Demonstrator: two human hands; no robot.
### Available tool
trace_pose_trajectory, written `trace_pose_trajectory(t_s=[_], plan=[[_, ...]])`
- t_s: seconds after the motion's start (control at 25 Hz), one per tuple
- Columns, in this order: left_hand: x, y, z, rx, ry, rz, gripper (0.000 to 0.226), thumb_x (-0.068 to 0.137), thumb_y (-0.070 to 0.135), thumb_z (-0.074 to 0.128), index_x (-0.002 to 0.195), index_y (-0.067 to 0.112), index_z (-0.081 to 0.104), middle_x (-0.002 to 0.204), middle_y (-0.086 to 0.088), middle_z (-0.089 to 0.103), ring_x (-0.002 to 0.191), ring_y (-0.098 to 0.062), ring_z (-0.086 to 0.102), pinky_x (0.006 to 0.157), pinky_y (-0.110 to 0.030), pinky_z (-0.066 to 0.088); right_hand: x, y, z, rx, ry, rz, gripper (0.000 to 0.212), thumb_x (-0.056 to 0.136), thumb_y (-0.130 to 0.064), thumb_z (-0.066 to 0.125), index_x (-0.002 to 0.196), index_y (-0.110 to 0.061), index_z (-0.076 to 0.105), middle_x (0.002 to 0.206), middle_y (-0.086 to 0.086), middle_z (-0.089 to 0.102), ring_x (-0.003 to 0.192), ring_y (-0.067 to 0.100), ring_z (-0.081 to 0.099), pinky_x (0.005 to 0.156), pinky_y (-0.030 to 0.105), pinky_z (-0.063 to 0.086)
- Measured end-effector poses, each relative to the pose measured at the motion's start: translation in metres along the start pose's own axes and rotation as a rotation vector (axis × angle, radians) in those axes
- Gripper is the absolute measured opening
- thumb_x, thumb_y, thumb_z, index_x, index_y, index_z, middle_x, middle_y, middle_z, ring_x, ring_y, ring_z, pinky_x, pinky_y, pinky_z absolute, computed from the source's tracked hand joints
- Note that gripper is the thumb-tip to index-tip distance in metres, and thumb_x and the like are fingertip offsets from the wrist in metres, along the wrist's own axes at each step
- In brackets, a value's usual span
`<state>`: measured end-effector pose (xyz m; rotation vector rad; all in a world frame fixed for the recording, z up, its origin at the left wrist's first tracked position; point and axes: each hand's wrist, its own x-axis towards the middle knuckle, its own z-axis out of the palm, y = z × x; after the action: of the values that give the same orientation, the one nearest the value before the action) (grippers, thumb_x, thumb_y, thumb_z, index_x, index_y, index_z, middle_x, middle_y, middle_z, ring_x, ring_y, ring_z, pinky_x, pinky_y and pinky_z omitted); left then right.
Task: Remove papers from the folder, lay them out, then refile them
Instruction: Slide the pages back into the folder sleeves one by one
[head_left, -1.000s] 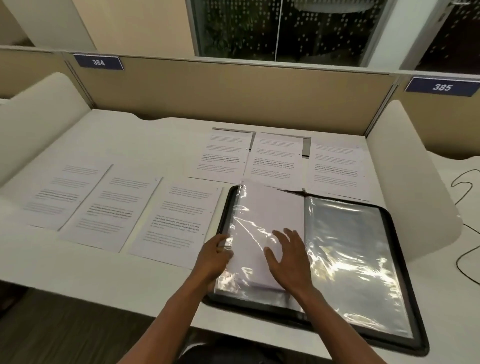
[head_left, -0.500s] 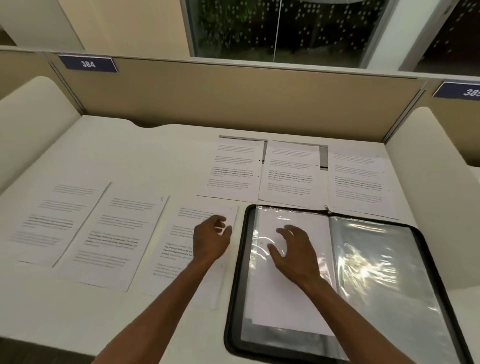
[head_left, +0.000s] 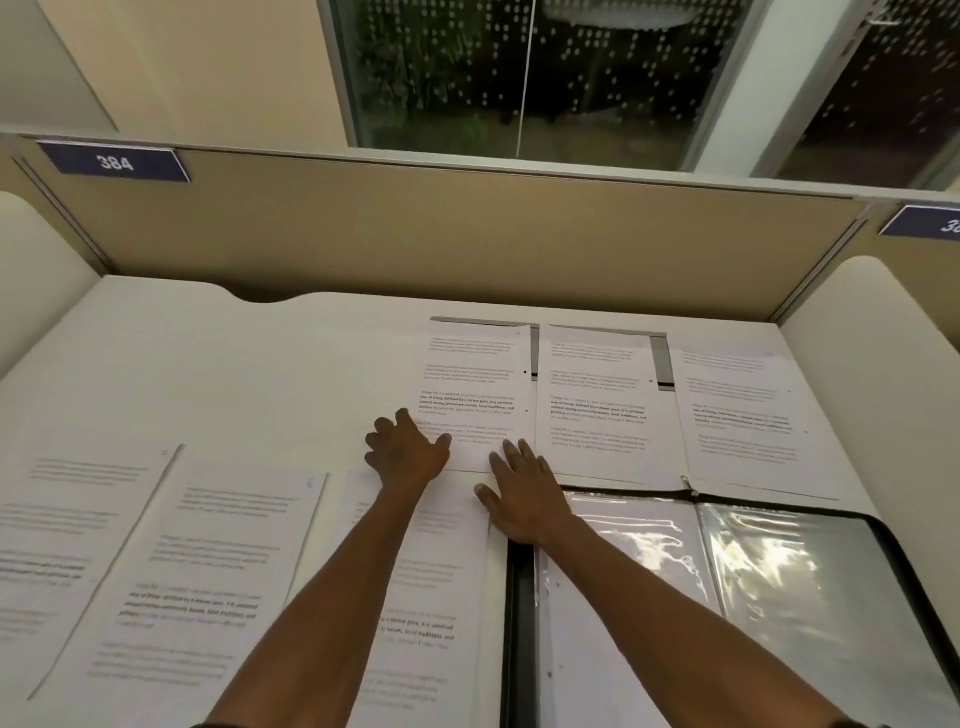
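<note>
Folder (head_left: 779, 597) lies open on the desk (head_left: 260, 364), right of and nearer than both hands, one sheet already in its left sleeve. Six sheets lie out on the desk; judged the refiling stage, next sheet being collected. Far-row left sheet (head_left: 475, 395) sits directly under the fingertips. Left hand (head_left: 408, 454) spread, fingers on that sheet's near-left corner, grasping nothing. Right hand (head_left: 519, 493) flat and released, fingertips at its near edge. Next move likely calls for sliding the sheet nearer and lifting an edge.
</note>
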<state>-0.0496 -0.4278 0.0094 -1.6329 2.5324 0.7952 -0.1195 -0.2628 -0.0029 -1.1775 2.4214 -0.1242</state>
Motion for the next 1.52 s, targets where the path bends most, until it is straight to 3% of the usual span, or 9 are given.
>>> trace_pose_trajectory(t_s=[0.24,0.36,0.44,0.56,0.72,0.92,1.04,1.2,1.52], plan=[[0.028,0.0,-0.007,-0.371,0.009,-0.172,0.084,0.084,0.043,0.074,0.149,0.012,0.031,0.144,-0.018,0.046,0.134,-0.037,0.043,0.11,-0.05,0.03,0.01,0.002,0.02,-0.005,0.114,-0.009,0.066,0.106,-0.05,0.028,0.16,-0.016,0.014,0.169,0.007,0.0,0.155,0.026,-0.008,0.122,0.038,-0.004],[0.031,0.0,-0.018,-0.551,0.015,-0.179,0.056,0.088,0.028,0.071,0.138,0.01,0.052,0.135,-0.014,0.06,0.121,-0.031,0.056,0.105,-0.043,0.043,0.015,0.001,0.018,0.039,0.118,-0.006,0.074,0.101,-0.062,0.019,0.159,-0.016,0.019,0.169,0.006,0.006,0.155,0.026,-0.008,0.123,0.039,-0.002],[0.023,0.006,-0.027,-0.671,0.036,-0.093,0.031,0.094,0.018,0.064,0.123,0.007,0.064,0.124,-0.012,0.067,0.099,-0.024,0.062,0.086,-0.032,0.05,0.013,0.001,0.015,0.136,0.156,-0.021,0.098,0.088,-0.08,-0.002,0.158,-0.016,0.023,0.168,0.006,0.011,0.155,0.026,-0.006,0.123,0.038,-0.001],[0.003,0.017,-0.043,-0.874,0.081,-0.027,0.019,0.096,0.013,0.061,0.114,0.01,0.068,0.115,-0.007,0.07,0.09,-0.017,0.062,0.072,-0.021,0.049,-0.002,-0.007,0.0,0.465,0.278,0.055,0.086,0.092,-0.076,0.021,0.158,-0.021,0.025,0.167,0.001,0.016,0.155,0.017,0.003,0.121,0.031,0.004],[-0.03,0.024,-0.055,-1.148,-0.011,-0.04,0.021,0.094,0.016,0.067,0.115,0.018,0.068,0.11,-0.001,0.072,0.097,-0.022,0.069,0.088,-0.042,0.058,-0.043,-0.009,-0.026,1.065,0.466,0.277,0.063,0.096,-0.052,0.055,0.152,-0.027,0.04,0.153,-0.01,0.038,0.138,0.006,0.035,0.114,0.029,0.03],[-0.112,0.023,-0.073,-1.392,-0.241,-0.011,0.023,0.096,0.012,0.063,0.118,0.018,0.067,0.113,0.0,0.073,0.105,-0.023,0.07,0.092,-0.042,0.058,-0.111,0.01,-0.044,1.85,0.375,0.483,0.036,0.092,-0.037,0.068,0.124,-0.021,0.063,0.126,0.011,0.067,0.114,0.034,0.067,0.102,0.045,0.052],[-0.161,0.012,-0.073,-1.38,-0.332,0.011,0.032,0.095,0.014,0.062,0.127,0.017,0.063,0.117,-0.001,0.072,0.104,-0.024,0.07,0.089,-0.04,0.058,-0.161,0.022,-0.048,2.0,0.177,0.519,0.035,0.09,-0.027,0.071,0.116,-0.004,0.069,0.115,0.021,0.072,0.104,0.036,0.071,0.092,0.043,0.057],[-0.22,-0.01,-0.051,-1.268,-0.47,0.087,0.038,0.092,0.01,0.063,0.129,0.019,0.062,0.119,0.0,0.072,0.106,-0.024,0.07,0.082,-0.036,0.061,-0.214,0.049,-0.029,1.888,0.032,0.434,0.032,0.089,-0.012,0.069,0.121,-0.007,0.07,0.118,0.013,0.072,0.103,0.029,0.072,0.092,0.042,0.057],[-0.327,-0.041,0.014,-0.906,-0.6,0.146,0.073,0.088,-0.008,0.063,0.137,0.043,0.048,0.12,0.009,0.07,0.112,-0.017,0.066,0.088,-0.036,0.057,-0.333,0.125,0.037,1.818,0.086,0.435,0.046,0.087,0.007,0.066,0.13,-0.007,0.06,0.126,0.019,0.068,0.114,0.042,0.066,0.1,0.061,0.049]])
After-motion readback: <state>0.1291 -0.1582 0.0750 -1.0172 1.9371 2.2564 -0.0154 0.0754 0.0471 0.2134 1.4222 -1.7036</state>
